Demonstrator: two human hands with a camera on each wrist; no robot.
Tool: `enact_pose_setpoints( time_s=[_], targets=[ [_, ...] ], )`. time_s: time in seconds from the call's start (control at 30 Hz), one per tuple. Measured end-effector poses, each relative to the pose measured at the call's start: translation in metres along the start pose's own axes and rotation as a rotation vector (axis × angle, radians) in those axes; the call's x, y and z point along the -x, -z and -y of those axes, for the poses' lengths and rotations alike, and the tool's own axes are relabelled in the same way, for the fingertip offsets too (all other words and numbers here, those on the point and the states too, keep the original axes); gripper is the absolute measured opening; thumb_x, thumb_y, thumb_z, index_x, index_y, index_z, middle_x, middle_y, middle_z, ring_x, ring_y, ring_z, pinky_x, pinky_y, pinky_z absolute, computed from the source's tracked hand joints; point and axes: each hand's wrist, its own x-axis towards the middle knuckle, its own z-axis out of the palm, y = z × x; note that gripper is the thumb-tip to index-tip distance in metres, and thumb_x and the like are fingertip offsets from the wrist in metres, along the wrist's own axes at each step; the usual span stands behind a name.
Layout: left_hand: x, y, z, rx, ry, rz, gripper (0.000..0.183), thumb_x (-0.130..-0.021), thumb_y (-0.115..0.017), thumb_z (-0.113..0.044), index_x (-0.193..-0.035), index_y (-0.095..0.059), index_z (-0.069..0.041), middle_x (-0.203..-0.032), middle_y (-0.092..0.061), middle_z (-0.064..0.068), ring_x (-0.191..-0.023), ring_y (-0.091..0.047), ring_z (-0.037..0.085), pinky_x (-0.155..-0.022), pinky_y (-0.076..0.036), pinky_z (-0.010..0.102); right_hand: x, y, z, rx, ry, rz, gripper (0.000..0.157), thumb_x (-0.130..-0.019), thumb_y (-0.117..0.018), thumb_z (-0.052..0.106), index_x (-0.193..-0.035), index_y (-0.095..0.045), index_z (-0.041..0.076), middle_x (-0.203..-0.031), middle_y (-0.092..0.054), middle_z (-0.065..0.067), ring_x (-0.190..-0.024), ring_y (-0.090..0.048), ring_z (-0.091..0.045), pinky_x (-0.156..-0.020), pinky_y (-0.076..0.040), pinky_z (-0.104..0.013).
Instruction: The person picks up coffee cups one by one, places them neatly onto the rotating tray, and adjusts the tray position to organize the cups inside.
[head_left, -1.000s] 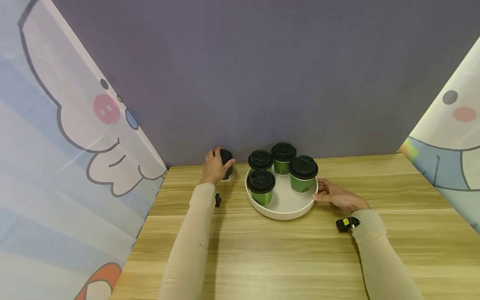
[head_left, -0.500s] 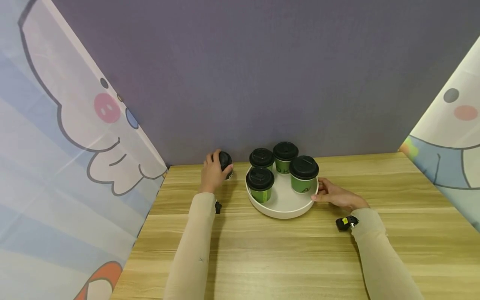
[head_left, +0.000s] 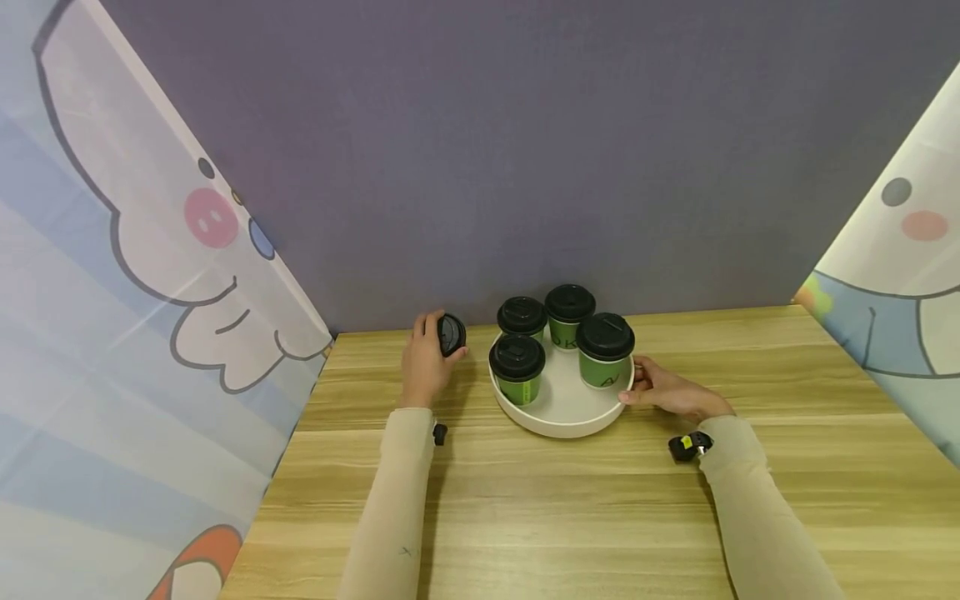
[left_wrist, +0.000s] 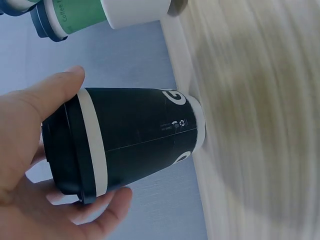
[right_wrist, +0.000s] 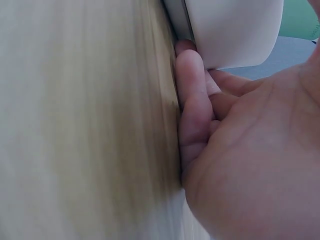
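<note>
In the head view my left hand [head_left: 424,364] holds a black paper coffee cup [head_left: 452,335] near the back edge of the table, left of the tray. The left wrist view shows thumb and fingers around its black lid [left_wrist: 65,150], with the base at the tabletop. My right hand [head_left: 675,393] grips the right side of a round white tray [head_left: 564,429], thumb at the rim. Fingers [right_wrist: 192,75] reach low against the tray's underside in the right wrist view. Inside the tray stand several green coffee cups [head_left: 520,390] with black lids.
The wooden table [head_left: 570,517] ends at a grey-purple panel [head_left: 525,167] right behind the cups. Cartoon-printed curtains [head_left: 112,350] flank the table on both sides. Each wrist wears a small black device [head_left: 684,447].
My left hand has drawn slightly toward me, and the black cup's lid now faces the camera more. The right hand and the tray stay almost where they were.
</note>
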Motion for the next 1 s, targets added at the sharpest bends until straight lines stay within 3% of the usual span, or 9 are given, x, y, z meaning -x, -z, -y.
enact_pose_setpoints(
  time_s=[0.13, 0.3, 0.37, 0.6, 0.77, 1.0],
  targets=[
    [0.005, -0.003, 0.0, 0.045, 0.016, -0.05, 0.078, -0.085, -0.084, -0.038, -0.15, -0.045, -0.019, -0.151, -0.047, 0.012, -0.128, -0.054, 0.045, -0.104, -0.049, 0.059, 0.001, 0.001, -0.002, -0.01, 0.004, 0.006, 0.095, -0.097, -0.072, 0.026, -0.159, -0.008, -0.005, -0.138, -0.047, -0.028, -0.114, -0.054, -0.023, -0.096, -0.046, -0.027],
    [0.009, -0.007, 0.001, 0.072, 0.023, -0.116, 0.076, -0.081, -0.089, -0.032, -0.146, -0.05, -0.019, -0.146, -0.053, 0.011, -0.124, -0.057, 0.044, -0.103, -0.05, 0.06, 0.004, 0.005, -0.007, 0.012, -0.021, -0.002, 0.081, -0.106, -0.056, 0.032, -0.162, -0.007, -0.001, -0.147, -0.04, -0.029, -0.133, -0.044, -0.038, -0.109, -0.041, -0.047],
    [0.011, -0.007, 0.001, 0.09, 0.027, -0.132, 0.076, -0.08, -0.09, -0.029, -0.145, -0.051, -0.018, -0.145, -0.055, 0.011, -0.122, -0.058, 0.044, -0.104, -0.05, 0.06, 0.004, 0.006, -0.008, -0.01, -0.042, -0.005, 0.077, -0.109, -0.048, 0.038, -0.162, -0.007, 0.0, -0.146, -0.038, -0.029, -0.134, -0.041, -0.038, -0.109, -0.039, -0.05],
    [0.017, -0.006, 0.002, 0.096, 0.031, -0.149, 0.074, -0.08, -0.09, -0.026, -0.144, -0.052, -0.018, -0.143, -0.056, 0.01, -0.119, -0.059, 0.044, -0.1, -0.052, 0.06, 0.003, 0.005, -0.009, -0.094, -0.066, -0.063, 0.071, -0.111, -0.033, 0.048, -0.159, -0.02, -0.002, -0.132, -0.048, -0.015, -0.115, -0.049, -0.02, -0.096, -0.041, -0.025],
    [0.019, -0.006, 0.002, 0.088, 0.033, -0.16, 0.073, -0.079, -0.091, -0.025, -0.141, -0.054, -0.017, -0.142, -0.057, 0.011, -0.121, -0.059, 0.044, -0.101, -0.051, 0.061, 0.002, 0.003, -0.006, -0.114, -0.082, -0.092, 0.067, -0.111, -0.03, 0.05, -0.154, -0.029, -0.001, -0.128, -0.049, -0.008, -0.112, -0.049, -0.018, -0.094, -0.038, -0.027],
    [0.019, -0.008, 0.002, 0.082, 0.021, -0.172, 0.073, -0.079, -0.091, -0.025, -0.141, -0.054, -0.016, -0.142, -0.058, 0.011, -0.122, -0.059, 0.044, -0.102, -0.05, 0.06, 0.001, 0.002, 0.001, -0.134, -0.111, -0.096, 0.07, -0.112, -0.034, 0.041, -0.16, -0.013, -0.006, -0.129, -0.047, -0.01, -0.109, -0.047, -0.013, -0.093, -0.038, -0.025]
  ],
)
